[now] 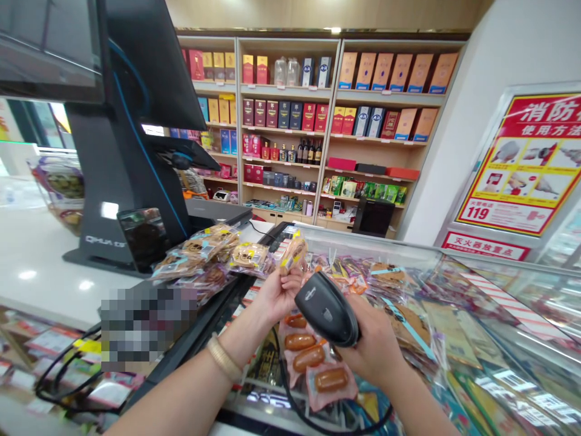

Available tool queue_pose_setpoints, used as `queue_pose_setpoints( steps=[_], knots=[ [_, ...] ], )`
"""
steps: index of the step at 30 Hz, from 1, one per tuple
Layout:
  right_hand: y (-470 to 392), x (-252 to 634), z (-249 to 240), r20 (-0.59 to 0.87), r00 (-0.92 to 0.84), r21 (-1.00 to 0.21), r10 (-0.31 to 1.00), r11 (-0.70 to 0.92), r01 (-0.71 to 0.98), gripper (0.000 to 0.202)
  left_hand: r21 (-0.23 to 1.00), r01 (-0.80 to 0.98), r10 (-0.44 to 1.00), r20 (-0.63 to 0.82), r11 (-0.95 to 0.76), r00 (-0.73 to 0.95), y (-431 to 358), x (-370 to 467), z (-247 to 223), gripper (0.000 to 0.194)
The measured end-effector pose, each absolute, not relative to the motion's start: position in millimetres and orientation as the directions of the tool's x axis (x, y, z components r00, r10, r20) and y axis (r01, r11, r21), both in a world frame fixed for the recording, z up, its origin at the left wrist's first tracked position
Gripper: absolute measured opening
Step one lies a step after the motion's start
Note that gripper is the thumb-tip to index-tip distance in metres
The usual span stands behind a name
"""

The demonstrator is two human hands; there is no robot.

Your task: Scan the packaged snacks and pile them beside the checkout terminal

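My left hand (pixel 280 295) is closed on a clear snack packet (pixel 294 253) with yellow print, raised above the glass counter. In my right hand (pixel 376 334) is a black barcode scanner (pixel 325 310), its head turned toward the packet and close to my left fingers. The scanner's cable (pixel 290 399) loops down beneath both arms. Vacuum-packed sausages (pixel 313 362) lie in a row below the scanner. Beside my left hand, another yellow-labelled packet (pixel 249 257) rests near a heap of flat brown snack packets (pixel 197 251).
A point-of-sale terminal (pixel 122 157) stands on the white counter (pixel 36 254) at left. The glass counter (pixel 408 242) carries many bagged snacks, including blue-striped brown packs (pixel 406 327). Shelves (pixel 290 91) of boxed goods line the back wall. A red fire-safety poster (pixel 521 163) hangs at right.
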State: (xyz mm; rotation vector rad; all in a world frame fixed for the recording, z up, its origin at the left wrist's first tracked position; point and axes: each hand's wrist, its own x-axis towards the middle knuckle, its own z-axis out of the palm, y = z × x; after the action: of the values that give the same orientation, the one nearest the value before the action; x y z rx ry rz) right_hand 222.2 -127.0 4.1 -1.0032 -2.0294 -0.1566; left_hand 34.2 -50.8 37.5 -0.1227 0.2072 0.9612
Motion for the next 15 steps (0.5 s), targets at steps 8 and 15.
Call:
queue_pose_setpoints(
  steps=[8,15],
  knots=[
    [-124.7,224.7,6.5,0.765,-0.243,-0.241,0.597,0.615,0.751,0.007,0.146,-0.876,0.878,-0.223,0.460,0.424,-47.4,36.2,43.2,0.024],
    [-124.6,224.6,6.6,0.757,-0.204,-0.262,0.621,0.575,0.775,0.012,0.255,-0.837,0.864,-0.290,0.483,0.411,-41.6,35.2,36.3,0.031]
  ],
)
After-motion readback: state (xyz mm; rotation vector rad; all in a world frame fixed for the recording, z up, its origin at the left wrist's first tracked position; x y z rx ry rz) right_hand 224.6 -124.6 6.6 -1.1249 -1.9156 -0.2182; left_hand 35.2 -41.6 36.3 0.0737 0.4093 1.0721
